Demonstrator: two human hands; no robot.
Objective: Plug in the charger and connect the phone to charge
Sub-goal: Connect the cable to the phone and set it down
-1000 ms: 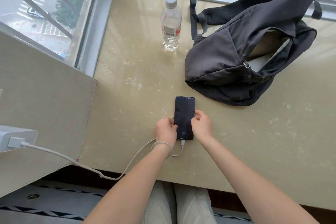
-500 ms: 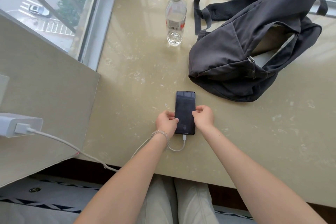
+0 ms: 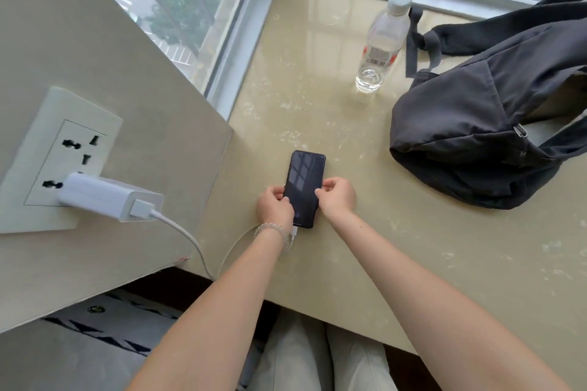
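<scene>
The black slab smartphone (image 3: 304, 187) is lying flat on the glossy beige stone counter (image 3: 317, 111), dark screen up. The left hand (image 3: 275, 207) and right hand (image 3: 337, 197) are gripping its lower edges with curled fingers. The white cable (image 3: 187, 233) is running from its bottom to the white block charger (image 3: 109, 195), which is sitting in the wall socket (image 3: 68, 149).

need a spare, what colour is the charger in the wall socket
White, like its cable; the charger shows clearly in the head view.
</scene>
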